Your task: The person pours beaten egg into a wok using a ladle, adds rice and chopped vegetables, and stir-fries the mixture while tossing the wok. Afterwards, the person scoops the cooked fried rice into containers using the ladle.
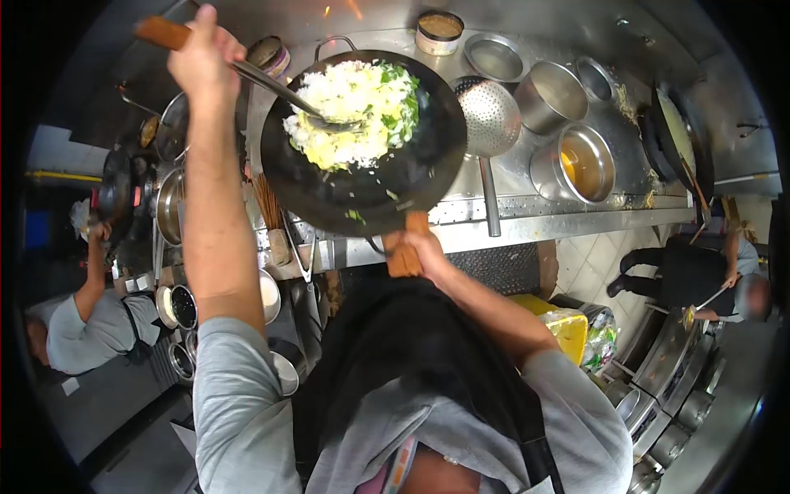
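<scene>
A black wok (354, 202) is in front of me, with white rice (329, 89), yellow egg-like bits and chopped greens (401, 115) heaped in its upper part. My left hand (206, 62) is closed round the ladle (276, 85), near its wooden end. The ladle's metal head rests in the rice, partly covered by it. Close to my body, my right hand (421, 249) is wrapped round the wok's wooden handle (404, 262). A few loose grains and green scraps lie on the wok's bare lower side.
Right of the wok lie a perforated strainer (489, 115), a steel pot (555, 95) and a pot with yellowish liquid (586, 169). A tin (439, 34) stands behind. Bamboo sticks (267, 202) and tongs (302, 255) are at left. Co-workers stand on both sides.
</scene>
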The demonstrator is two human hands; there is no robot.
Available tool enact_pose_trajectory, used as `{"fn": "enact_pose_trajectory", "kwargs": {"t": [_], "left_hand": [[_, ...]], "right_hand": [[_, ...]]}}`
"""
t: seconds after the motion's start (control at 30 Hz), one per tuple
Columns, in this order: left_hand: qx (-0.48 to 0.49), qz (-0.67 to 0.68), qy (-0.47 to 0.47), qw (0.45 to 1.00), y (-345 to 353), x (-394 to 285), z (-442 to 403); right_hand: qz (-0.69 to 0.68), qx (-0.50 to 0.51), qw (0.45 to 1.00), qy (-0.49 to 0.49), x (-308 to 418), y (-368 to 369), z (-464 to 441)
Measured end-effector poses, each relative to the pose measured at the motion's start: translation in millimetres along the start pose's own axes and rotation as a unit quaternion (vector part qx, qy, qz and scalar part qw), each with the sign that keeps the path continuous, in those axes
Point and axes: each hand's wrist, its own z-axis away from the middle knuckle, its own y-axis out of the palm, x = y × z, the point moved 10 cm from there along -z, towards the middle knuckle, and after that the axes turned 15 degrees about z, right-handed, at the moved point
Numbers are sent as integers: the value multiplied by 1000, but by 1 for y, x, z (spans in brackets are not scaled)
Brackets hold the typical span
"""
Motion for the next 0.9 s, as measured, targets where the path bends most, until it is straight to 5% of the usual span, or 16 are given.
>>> {"fn": "enact_pose_trajectory", "kwargs": {"t": [0.1, 0.2, 0.27, 0.33, 0.47, 0.57, 0.6, 0.67, 0.73, 0.8, 0.87, 0.9], "left_hand": [[39, -10, 21, 999, 50, -49, -2], [36, -33, 65, 997, 82, -49, 22], [102, -137, 91, 981, 60, 2, 33], [41, -73, 10, 996, 2, 97, 45], [-5, -58, -14, 998, -16, 65, -3], [33, -191, 99, 976, -20, 62, 20], [52, -87, 33, 994, -35, 102, 15], [69, -177, 65, 980, -23, 105, -23], [0, -147, -5, 989, 25, 71, -11], [166, 69, -26, 983, 31, 73, -23], [73, -27, 20, 997, -8, 125, 2], [67, -21, -28, 997, -16, 131, -16]], "right_hand": [[-35, -44, 997, 44, 23, 14, 11], [-70, -41, 995, 53, 40, 33, -75], [-84, -65, 992, 63, 38, 37, -108], [-83, -80, 991, 60, 41, 38, -121], [-61, -66, 995, 42, 28, 31, -143], [-68, -56, 996, 28, 28, 30, -155], [-67, -47, 996, 36, 23, 34, -152], [-49, -42, 997, 53, 15, 37, -150], [-60, -76, 995, 17, 21, 26, -151], [-44, -118, 992, -14, 27, 23, -147], [-90, -107, 990, -10, 24, 28, -145], [-86, -114, 989, -26, 25, 27, -148]]}}
